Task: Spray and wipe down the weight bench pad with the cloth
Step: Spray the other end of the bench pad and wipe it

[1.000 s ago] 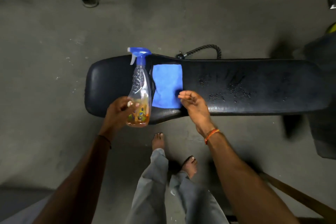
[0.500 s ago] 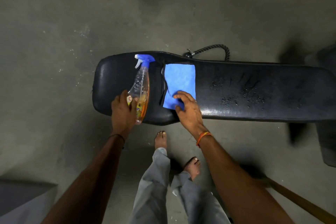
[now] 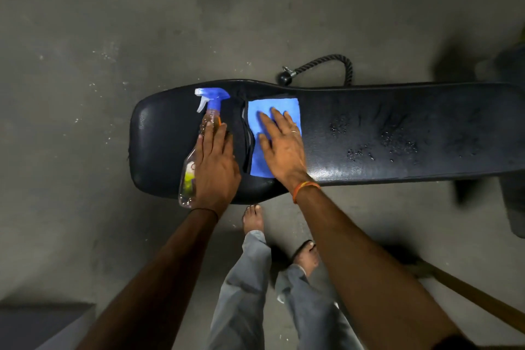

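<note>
The cloth (image 3: 279,104), blue and spread flat, is laid on the black padded surface (image 3: 369,111) near where its wide left end narrows, just right of a dark seam or split (image 3: 245,136). It is pressed down by the right hand (image 3: 284,150), which is laid flat on it with fingers straight and spread; nothing is gripped, and only the far strip and the near left part of the cloth are left uncovered. A ring (image 3: 294,131) is worn on one finger and an orange thread (image 3: 305,189) at that wrist. Well to the right of the cloth, the surface is speckled with droplets (image 3: 397,142). Left of the seam, the bottle (image 3: 188,179) is laid on its side on the wide end, its blue trigger head pointed away from the person and its base brought to the near edge; amber liquid is seen inside. It is covered by the left hand (image 3: 216,167), whose fingers are stretched along the body toward the neck rather than curled round it. A dark band (image 3: 204,210) is worn at that wrist. Beyond the far edge, a black rope handle (image 3: 324,65) is looped on the concrete floor (image 3: 142,23). Nearer, bare feet (image 3: 252,219) and grey trousers (image 3: 247,293) are seen, and a wooden stick (image 3: 468,295) is angled at the lower right.
</note>
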`<state>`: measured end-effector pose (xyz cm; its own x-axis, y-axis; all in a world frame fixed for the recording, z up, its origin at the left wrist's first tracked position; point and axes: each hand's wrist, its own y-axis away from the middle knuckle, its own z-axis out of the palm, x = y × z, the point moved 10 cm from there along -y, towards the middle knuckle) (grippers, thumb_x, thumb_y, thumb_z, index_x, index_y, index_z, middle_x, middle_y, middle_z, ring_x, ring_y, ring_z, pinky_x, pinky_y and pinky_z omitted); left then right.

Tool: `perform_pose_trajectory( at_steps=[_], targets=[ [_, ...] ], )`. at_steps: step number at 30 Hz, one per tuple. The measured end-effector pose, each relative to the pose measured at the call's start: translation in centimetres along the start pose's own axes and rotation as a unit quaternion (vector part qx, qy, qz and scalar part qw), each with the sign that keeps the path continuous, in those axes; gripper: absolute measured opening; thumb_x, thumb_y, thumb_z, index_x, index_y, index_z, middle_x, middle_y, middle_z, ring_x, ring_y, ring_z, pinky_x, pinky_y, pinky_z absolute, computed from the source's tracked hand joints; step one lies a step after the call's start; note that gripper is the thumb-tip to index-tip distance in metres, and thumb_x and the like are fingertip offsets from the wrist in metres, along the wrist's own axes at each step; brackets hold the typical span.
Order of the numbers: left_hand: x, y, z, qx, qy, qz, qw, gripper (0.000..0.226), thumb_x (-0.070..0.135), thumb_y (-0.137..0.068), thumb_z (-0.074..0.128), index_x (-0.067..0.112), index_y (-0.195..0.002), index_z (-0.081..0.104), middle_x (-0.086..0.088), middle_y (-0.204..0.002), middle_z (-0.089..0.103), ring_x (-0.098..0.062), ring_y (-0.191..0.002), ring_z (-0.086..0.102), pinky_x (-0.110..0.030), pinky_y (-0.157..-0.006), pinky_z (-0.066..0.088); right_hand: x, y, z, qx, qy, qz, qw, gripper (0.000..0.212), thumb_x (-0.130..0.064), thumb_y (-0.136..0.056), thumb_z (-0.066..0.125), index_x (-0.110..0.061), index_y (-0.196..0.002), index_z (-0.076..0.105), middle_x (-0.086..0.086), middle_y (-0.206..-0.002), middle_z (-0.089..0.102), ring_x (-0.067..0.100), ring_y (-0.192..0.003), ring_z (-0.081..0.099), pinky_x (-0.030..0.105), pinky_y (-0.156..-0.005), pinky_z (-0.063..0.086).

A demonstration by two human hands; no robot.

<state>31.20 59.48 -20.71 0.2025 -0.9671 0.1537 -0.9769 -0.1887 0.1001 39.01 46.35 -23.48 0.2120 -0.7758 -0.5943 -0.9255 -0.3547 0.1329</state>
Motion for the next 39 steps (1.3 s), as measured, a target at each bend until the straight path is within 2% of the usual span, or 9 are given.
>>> perform_pose_trajectory(
  at_steps=[4,7,11,15,20,25,28,35,39],
  targets=[
    [0.6,-1.8,1.4,-0.04,-0.073,0.019,0.996,0.06,0.025,-0.097,0.038,0.003,-0.153,0.037,-0.017,-0.166,0.025,-0.035,-0.157,0.011,-0.049,-0.127,0.007,0.4,-0.3,2.6,-0.032,0.177,-0.021,0.984,0.06,-0.045,-0.105,0.035,-0.032,-0.162,0.019,0.001,-0.172,0.008,0.031,-0.159,0.004,0.05,-0.128,0.007],
    [0.2,-2.7,1.9,-0.057,-0.089,0.003,0.994,0.059,0.026,-0.102,0.041,0.003,-0.155,0.032,-0.016,-0.167,0.022,-0.035,-0.157,0.01,-0.049,-0.127,0.006,1.7,1.7,2.2,-0.016,0.206,-0.02,0.978,0.061,-0.035,-0.105,0.038,-0.031,-0.162,0.016,0.0,-0.172,0.008,0.029,-0.159,0.005,0.049,-0.128,0.01],
    [0.7,-2.7,1.9,-0.064,-0.108,0.017,0.992,0.065,0.023,-0.099,0.041,0.001,-0.158,0.024,-0.019,-0.168,0.015,-0.038,-0.157,0.006,-0.052,-0.128,0.006,4.3,5.9,0.8,-0.019,0.224,0.045,0.973,0.066,-0.034,-0.104,0.04,-0.031,-0.163,0.01,-0.001,-0.173,0.002,0.028,-0.159,-0.001,0.05,-0.129,0.009],
    [4.1,-3.8,2.9,-0.05,-0.055,0.062,0.995,0.068,0.014,-0.094,0.038,0.003,-0.159,0.021,-0.017,-0.169,0.01,-0.034,-0.158,0.003,-0.049,-0.128,0.008,5.8,2.8,-0.5,-0.003,0.237,0.051,0.97,0.064,-0.037,-0.104,0.038,-0.03,-0.163,0.014,0.0,-0.172,0.006,0.029,-0.159,0.003,0.05,-0.128,0.01],
    [4.7,-7.3,4.7,-0.028,0.021,0.014,0.999,0.059,0.022,-0.103,0.035,0.007,-0.159,0.026,-0.013,-0.169,0.017,-0.03,-0.158,0.012,-0.046,-0.128,0.013,7.7,-4.1,-2.7,0.039,0.203,0.089,0.974,0.06,-0.036,-0.103,0.036,-0.027,-0.161,0.025,0.002,-0.171,0.016,0.03,-0.158,0.011,0.05,-0.128,0.013],
    [4.7,-7.6,5.2,-0.047,0.001,0.006,0.999,0.063,0.035,-0.105,0.023,0.01,-0.162,0.014,-0.01,-0.171,0.005,-0.027,-0.159,0.003,-0.047,-0.129,0.011,7.8,3.0,-1.9,-0.002,0.225,0.096,0.97,0.064,-0.034,-0.103,0.029,-0.027,-0.163,0.011,0.0,-0.173,0.001,0.027,-0.159,-0.001,0.049,-0.129,0.012],
    [4.6,-7.7,5.2,-0.056,0.003,-0.001,0.998,0.066,0.04,-0.105,0.026,0.011,-0.162,0.011,-0.009,-0.171,0.003,-0.026,-0.159,0.0,-0.047,-0.129,0.009,8.6,5.0,-1.8,-0.02,0.237,0.112,0.965,0.064,-0.035,-0.102,0.027,-0.027,-0.163,0.013,0.001,-0.172,0.004,0.028,-0.159,0.001,0.05,-0.128,0.015],
    [4.5,-7.9,5.4,-0.061,-0.002,-0.001,0.998,0.068,0.043,-0.104,0.029,0.012,-0.162,0.012,-0.009,-0.171,0.005,-0.026,-0.159,0.002,-0.047,-0.129,0.01,11.3,-6.3,-6.2,0.069,0.184,0.179,0.964,0.057,-0.036,-0.103,0.029,-0.026,-0.16,0.03,0.002,-0.17,0.02,0.03,-0.158,0.015,0.051,-0.127,0.016],
    [4.5,-7.7,5.2,-0.064,0.017,0.0,0.998,0.071,0.045,-0.103,0.035,0.011,-0.162,0.014,-0.01,-0.171,0.006,-0.027,-0.159,0.004,-0.048,-0.128,0.011,10.2,0.6,-5.4,0.063,0.189,0.148,0.969,0.059,-0.032,-0.105,0.036,-0.024,-0.162,0.023,0.002,-0.171,0.014,0.026,-0.159,0.009,0.05,-0.127,0.018]
  ],
)
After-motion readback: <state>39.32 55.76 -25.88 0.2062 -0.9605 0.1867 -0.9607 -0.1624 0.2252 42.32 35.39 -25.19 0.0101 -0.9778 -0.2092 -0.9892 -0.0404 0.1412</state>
